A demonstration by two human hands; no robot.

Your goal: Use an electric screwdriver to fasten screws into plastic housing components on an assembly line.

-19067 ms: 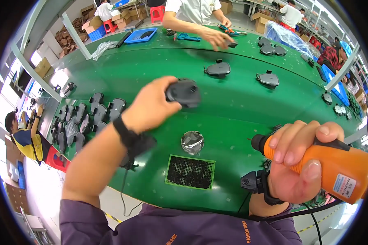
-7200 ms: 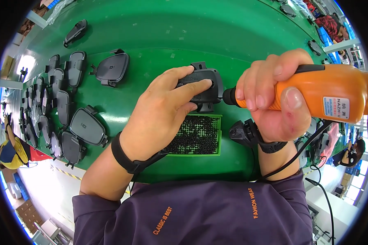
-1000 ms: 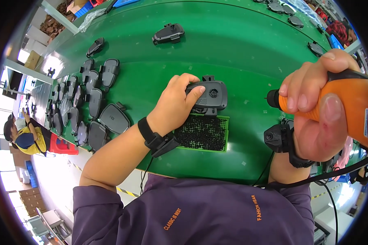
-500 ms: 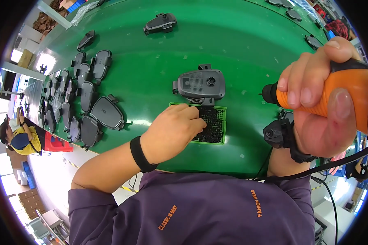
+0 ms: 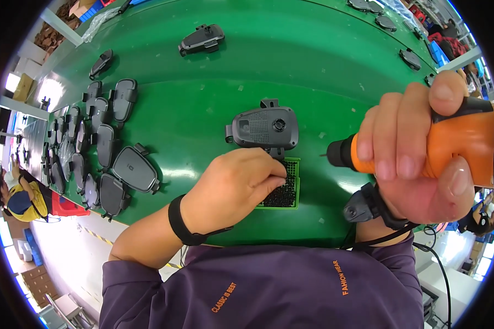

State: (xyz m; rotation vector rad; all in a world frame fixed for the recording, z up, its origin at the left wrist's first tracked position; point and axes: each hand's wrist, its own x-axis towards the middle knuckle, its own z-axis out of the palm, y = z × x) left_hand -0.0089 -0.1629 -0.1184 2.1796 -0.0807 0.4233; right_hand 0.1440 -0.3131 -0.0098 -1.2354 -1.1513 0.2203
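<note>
My right hand (image 5: pixel 406 140) is wrapped round an orange electric screwdriver (image 5: pixel 458 145), held up off the table with its black nose and thin bit pointing left. In the middle of the green table lies a dark grey phone holder (image 5: pixel 251 129), its perforated back and round black knob facing up. Just in front of it is a shallow green tray (image 5: pixel 298 197) full of tiny black parts, probably screws. Over the tray's left side hovers my left hand (image 5: pixel 230 178), thumb and fingers pinched together beside the holder's near clamp. Whatever sits between those fingertips is hidden.
Several grey phone holders (image 5: pixel 135 169) are grouped on the left of the table, and another holder (image 5: pixel 203 39) lies farther back. A black cable (image 5: pixel 447 274) hangs at the right. A person in yellow (image 5: pixel 24 200) is at the far left, near a red stool (image 5: pixel 68 205).
My left hand has drawn its fingers up from the tray's middle into a pinch near the holder. My right hand has brought the screwdriver lower and leftward. The whole view has shifted slightly.
</note>
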